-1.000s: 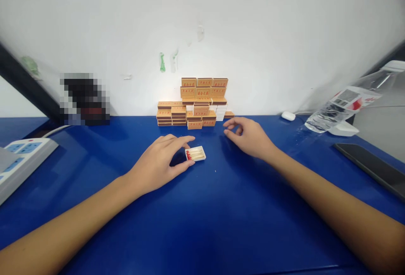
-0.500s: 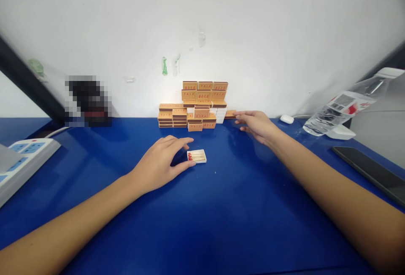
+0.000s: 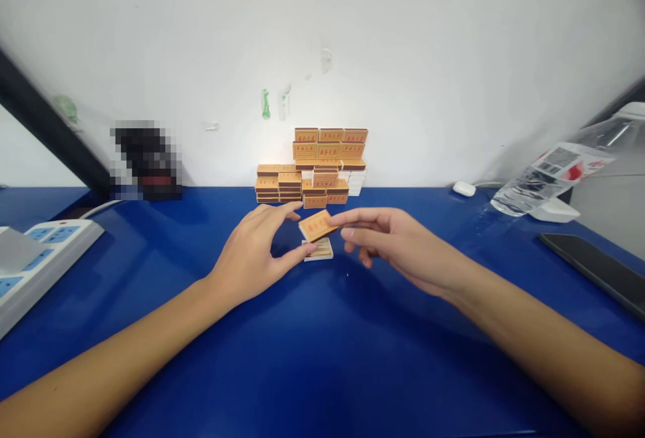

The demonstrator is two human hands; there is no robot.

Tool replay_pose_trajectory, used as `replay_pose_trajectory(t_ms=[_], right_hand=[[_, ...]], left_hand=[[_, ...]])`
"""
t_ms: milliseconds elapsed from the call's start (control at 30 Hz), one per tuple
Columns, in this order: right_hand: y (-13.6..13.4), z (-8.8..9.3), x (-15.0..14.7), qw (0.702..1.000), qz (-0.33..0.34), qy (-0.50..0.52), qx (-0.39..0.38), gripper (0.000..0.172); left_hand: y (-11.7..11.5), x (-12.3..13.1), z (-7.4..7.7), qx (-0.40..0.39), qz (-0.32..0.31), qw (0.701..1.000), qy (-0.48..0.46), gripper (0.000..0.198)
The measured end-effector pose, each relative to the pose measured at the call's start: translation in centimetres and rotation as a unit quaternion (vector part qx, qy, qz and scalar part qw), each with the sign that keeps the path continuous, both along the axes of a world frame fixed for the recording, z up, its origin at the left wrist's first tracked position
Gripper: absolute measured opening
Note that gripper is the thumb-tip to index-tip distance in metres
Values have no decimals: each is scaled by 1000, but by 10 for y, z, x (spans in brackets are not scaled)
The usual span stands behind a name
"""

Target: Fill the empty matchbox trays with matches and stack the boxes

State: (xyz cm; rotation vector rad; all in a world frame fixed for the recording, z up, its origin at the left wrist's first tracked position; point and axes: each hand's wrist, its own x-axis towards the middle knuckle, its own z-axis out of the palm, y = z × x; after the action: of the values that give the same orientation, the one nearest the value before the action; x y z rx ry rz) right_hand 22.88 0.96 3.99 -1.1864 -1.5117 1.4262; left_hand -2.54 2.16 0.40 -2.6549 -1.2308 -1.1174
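Between thumb and fingers my right hand (image 3: pixel 398 243) holds an orange matchbox cover (image 3: pixel 317 226), tilted above a white matchbox tray (image 3: pixel 323 250) that lies on the blue table and has matches in it. My left hand (image 3: pixel 256 246) rests just left of the tray, thumb and fingers apart, the thumb tip at the tray's left end. Part of the tray is hidden by the cover and the thumb. Behind both hands, stacked matchboxes (image 3: pixel 329 151) stand against the wall.
At the left edge lies a white power strip (image 3: pixel 55 250). To the right are a tilted clear bottle (image 3: pixel 559 162), a small white case (image 3: pixel 464 189) and a black phone (image 3: pixel 592 267). A pixelated dark object (image 3: pixel 148 159) stands at the back left.
My right hand has come back from beside the stack toward the tray, now with the orange cover in it. That piece no longer lies right of the stack. My left hand has barely moved.
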Motion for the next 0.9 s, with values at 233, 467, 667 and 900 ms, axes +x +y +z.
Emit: replay_pose_trajectory(t_ms=[233, 467, 667, 900], right_hand=[[-2, -7, 0, 997, 48, -52, 28, 38], [14, -32, 12, 909, 49, -274, 309, 41], [15, -39, 7, 894, 94, -293, 325, 25], [29, -26, 27, 913, 57, -285, 286, 26]], left_hand=[[3, -3, -3, 14, -4, 1000, 2, 49], [9, -6, -4, -30, 25, 999, 8, 56], [12, -8, -4, -61, 30, 998, 6, 45], [15, -11, -4, -57, 24, 998, -2, 40]])
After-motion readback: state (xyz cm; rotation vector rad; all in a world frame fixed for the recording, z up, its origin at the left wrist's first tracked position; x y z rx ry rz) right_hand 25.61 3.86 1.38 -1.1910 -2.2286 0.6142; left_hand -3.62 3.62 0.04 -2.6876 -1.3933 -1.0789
